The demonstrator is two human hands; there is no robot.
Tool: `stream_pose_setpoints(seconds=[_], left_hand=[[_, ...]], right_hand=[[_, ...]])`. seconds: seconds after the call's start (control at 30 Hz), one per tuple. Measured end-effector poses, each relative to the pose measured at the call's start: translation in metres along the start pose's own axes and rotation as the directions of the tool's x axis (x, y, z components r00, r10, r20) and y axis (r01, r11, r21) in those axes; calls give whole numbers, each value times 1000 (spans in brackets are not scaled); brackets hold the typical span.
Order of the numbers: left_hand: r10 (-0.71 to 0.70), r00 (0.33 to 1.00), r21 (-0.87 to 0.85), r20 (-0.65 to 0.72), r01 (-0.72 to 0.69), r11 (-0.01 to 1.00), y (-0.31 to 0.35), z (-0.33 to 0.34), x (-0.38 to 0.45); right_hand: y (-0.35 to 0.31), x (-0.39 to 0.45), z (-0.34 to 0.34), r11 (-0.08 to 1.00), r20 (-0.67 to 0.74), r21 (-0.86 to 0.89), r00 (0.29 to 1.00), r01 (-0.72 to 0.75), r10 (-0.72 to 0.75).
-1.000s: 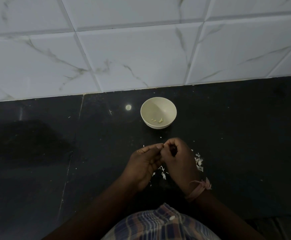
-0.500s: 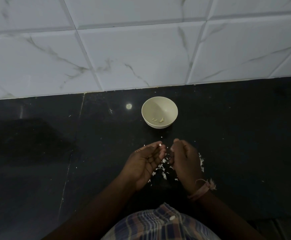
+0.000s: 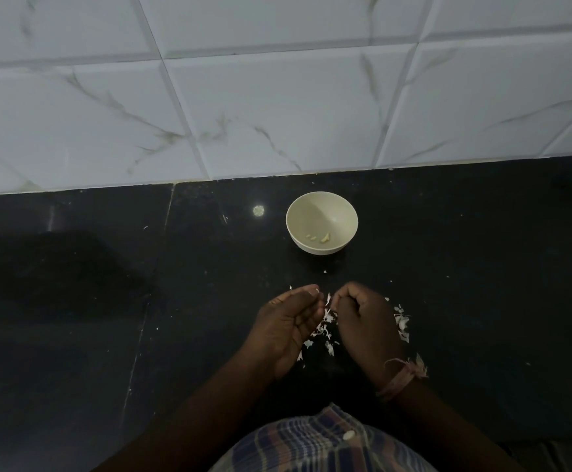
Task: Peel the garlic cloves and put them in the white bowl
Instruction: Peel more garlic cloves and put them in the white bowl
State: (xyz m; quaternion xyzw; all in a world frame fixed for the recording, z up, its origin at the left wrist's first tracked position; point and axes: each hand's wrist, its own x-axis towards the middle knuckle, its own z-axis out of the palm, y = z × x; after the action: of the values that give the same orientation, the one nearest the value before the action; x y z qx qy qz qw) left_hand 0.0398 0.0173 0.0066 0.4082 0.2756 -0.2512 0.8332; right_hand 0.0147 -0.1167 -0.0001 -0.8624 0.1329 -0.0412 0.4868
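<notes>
The left hand [image 3: 286, 327] lay half-curled, palm up, thumb and fingertips pinching a pale flake of skin. The right hand [image 3: 363, 321] was fisted, fingers curled inward; whether it enclosed a garlic clove could not be told. Between and right of the hands, peel scraps [image 3: 325, 330] littered the near part of the black counter [image 3: 482, 267]. The white bowl [image 3: 322, 222] stood farther off, near the tiled wall [image 3: 278, 97], holding about 3 peeled cloves [image 3: 320, 237]. Doing this step well probably meant dropping the flake, stripping any remaining skin, then reaching forward to the bowl.
</notes>
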Motion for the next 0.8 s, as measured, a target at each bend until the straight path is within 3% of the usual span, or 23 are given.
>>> stream_pose_setpoints(seconds=[0.1,0.2,0.3,0.5,0.8], left_hand=[[19,1000,51,-19,-18,999,-1,0,0],[45,999,83,-18,-43,996,-1,3,-3],[39,999,102,19,-41,994,-2,5,-6],[-31,999,-17,40,31,999,-1,7,-7],[-26,999,-139,47,32,990,1,8,-4]], right_hand=[[1,0,2,1000,52,-4,998,-30,30],[5,-5,6,998,102,-61,994,32,-26],[1,-10,3,995,19,-49,996,89,-88],[-5,-4,-6,993,-97,-11,988,116,-117],[4,-3,0,991,24,-86,995,101,-100]])
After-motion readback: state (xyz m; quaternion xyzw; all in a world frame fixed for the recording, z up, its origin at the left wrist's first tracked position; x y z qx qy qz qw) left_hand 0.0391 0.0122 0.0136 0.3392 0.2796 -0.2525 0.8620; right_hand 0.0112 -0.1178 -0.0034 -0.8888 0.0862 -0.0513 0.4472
